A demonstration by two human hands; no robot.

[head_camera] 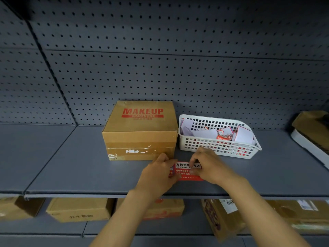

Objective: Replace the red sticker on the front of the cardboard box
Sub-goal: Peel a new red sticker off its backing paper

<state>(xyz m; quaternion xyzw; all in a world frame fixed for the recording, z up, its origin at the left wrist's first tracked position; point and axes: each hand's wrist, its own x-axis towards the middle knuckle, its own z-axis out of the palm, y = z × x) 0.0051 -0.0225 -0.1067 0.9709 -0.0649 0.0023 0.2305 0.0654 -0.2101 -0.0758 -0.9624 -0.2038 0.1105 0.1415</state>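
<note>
A cardboard box (140,129) printed MAKEUP in red stands on the grey shelf (71,166). Its front face carries clear tape with white torn scraps and no sticker. In front of the box's right corner, both hands hold a red and white sticker (187,172) with printed characters just above the shelf. My left hand (158,173) pinches its left end. My right hand (211,166) grips its top right part with thumb and fingertips. Whether the backing is coming off I cannot tell.
A white plastic basket (219,147) holding several paper slips and red stickers stands right of the box. The pegboard back wall (178,68) rises behind. Another carton (313,129) lies at the far right. Several cardboard boxes (80,209) fill the lower shelf.
</note>
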